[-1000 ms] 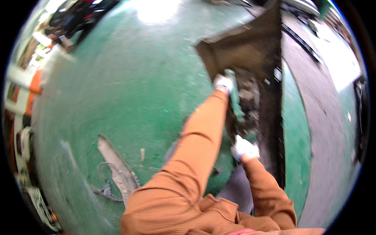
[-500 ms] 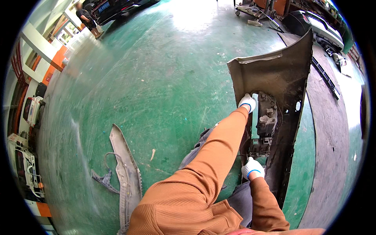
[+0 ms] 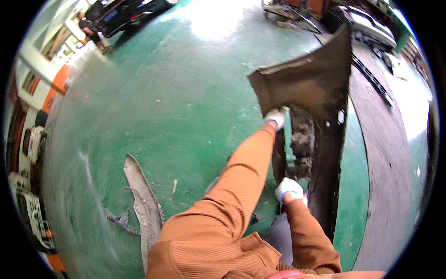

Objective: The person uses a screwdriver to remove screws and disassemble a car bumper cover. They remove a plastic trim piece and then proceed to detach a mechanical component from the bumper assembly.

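A large dark bumper cover [image 3: 325, 83] from a car stands to my right, its dusty inner side toward me. My left hand [image 3: 276, 117], in a white knitted glove, is closed on its left edge beside a long slot. Nearer to me, my right hand [image 3: 288, 188], gloved the same way, is closed at the same edge lower down; its fingertips are partly hidden. Between the hands, a dark lamp-like unit and brackets [image 3: 302, 139] sit inside the bumper cover, blurred by motion.
On the green floor [image 3: 186, 93] at left lies a pale curved trim strip [image 3: 147, 204] with a torn grey piece [image 3: 121, 219]. A black rail [image 3: 374, 81] lies on the grey strip at right. Car parts line the left wall. A person [image 3: 90, 30] stands by a dark car [image 3: 134, 16].
My view has swung, so most of the scene sits further left. Both hands stay on the bumper cover, which has shifted slightly left with them.
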`<state>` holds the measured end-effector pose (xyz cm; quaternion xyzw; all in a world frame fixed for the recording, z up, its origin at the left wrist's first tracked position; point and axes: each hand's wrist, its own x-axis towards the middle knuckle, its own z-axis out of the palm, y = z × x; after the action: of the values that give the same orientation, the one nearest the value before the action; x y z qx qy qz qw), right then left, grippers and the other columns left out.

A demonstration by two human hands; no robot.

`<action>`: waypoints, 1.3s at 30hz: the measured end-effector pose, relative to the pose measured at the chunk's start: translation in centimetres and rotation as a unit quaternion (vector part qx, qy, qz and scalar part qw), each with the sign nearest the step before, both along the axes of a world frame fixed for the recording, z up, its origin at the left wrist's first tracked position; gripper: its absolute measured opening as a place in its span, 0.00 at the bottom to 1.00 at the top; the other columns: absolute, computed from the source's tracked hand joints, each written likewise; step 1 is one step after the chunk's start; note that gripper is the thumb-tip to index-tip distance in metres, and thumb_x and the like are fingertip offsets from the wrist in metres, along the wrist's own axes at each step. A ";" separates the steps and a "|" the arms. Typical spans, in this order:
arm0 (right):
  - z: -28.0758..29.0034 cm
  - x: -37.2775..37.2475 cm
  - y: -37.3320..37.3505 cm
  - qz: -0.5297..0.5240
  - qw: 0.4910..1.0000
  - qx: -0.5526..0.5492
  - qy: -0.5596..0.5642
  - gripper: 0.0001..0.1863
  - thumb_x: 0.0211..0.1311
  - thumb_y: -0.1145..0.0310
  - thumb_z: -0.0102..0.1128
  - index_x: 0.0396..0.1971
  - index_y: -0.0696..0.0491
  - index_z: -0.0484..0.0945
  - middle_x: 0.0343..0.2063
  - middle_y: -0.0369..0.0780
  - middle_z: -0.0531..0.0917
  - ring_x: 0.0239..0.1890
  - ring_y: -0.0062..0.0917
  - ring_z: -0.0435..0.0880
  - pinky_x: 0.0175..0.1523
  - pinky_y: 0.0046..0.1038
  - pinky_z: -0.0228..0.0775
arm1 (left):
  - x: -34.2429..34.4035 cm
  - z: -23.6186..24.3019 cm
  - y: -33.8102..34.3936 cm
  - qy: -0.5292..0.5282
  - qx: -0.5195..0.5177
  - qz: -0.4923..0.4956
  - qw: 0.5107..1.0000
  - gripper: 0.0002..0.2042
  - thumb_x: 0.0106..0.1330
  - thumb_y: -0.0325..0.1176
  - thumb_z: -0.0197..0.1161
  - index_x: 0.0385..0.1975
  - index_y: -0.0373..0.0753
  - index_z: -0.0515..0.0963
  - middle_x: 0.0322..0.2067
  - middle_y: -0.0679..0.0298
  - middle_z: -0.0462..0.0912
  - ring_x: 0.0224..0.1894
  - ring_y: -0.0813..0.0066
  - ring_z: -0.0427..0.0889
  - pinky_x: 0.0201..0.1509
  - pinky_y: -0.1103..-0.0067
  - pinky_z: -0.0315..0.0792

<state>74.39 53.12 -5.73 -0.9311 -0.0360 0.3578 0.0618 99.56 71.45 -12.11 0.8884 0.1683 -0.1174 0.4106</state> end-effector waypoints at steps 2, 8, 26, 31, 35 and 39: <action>-1.8 -0.1 0.0 0.017 1.000 0.023 -0.011 0.19 0.62 0.63 0.58 0.45 0.54 0.91 0.49 0.53 0.89 0.55 0.46 0.89 0.58 0.40 0.81 | 0.2 -0.2 0.9 -0.007 0.057 -0.001 0.998 0.36 0.77 0.62 0.40 0.49 0.36 0.88 0.55 0.42 0.84 0.63 0.43 0.81 0.67 0.56 0.73; 0.0 0.2 1.8 -0.032 0.999 0.014 0.009 0.17 0.63 0.63 0.58 0.46 0.51 0.91 0.49 0.48 0.90 0.54 0.44 0.90 0.56 0.39 0.81 | 0.4 -1.8 3.3 0.011 0.035 -0.019 0.999 0.36 0.79 0.58 0.39 0.53 0.30 0.84 0.60 0.40 0.80 0.68 0.43 0.75 0.71 0.58 0.68; 0.1 -0.9 4.5 -0.044 0.999 -0.002 0.012 0.17 0.70 0.64 0.57 0.50 0.49 0.91 0.52 0.41 0.91 0.55 0.38 0.90 0.55 0.38 0.82 | -2.1 5.5 0.8 0.090 -0.467 0.157 0.865 0.15 0.76 0.45 0.57 0.26 0.46 0.71 0.17 0.67 0.72 0.16 0.69 0.73 0.22 0.67 0.72; 0.8 -1.5 3.2 -0.055 0.998 0.009 0.008 0.17 0.70 0.64 0.56 0.50 0.49 0.90 0.51 0.42 0.91 0.54 0.38 0.91 0.56 0.38 0.82 | -2.0 6.3 1.9 0.027 -0.386 0.115 0.915 0.10 0.75 0.41 0.62 0.34 0.43 0.79 0.24 0.64 0.80 0.20 0.68 0.79 0.26 0.68 0.78; 0.0 -2.1 2.5 -0.039 0.998 0.040 -0.004 0.17 0.70 0.63 0.56 0.50 0.51 0.90 0.51 0.45 0.90 0.54 0.41 0.90 0.56 0.39 0.82 | -1.7 6.3 0.9 0.008 -0.442 0.136 0.887 0.11 0.75 0.44 0.64 0.36 0.44 0.79 0.23 0.65 0.78 0.17 0.70 0.73 0.25 0.70 0.75; 1.3 -3.2 2.2 -0.105 0.993 0.051 -0.005 0.19 0.70 0.63 0.54 0.53 0.57 0.83 0.48 0.51 0.90 0.53 0.45 0.90 0.57 0.44 0.80 | -1.7 6.2 2.2 0.015 -0.419 0.115 0.901 0.13 0.75 0.46 0.64 0.40 0.42 0.80 0.27 0.62 0.82 0.21 0.70 0.77 0.28 0.69 0.77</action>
<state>71.24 55.31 -4.40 -0.9271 0.0438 0.3426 0.1459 97.83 73.64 -5.86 0.6071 0.2110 -0.1423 0.7528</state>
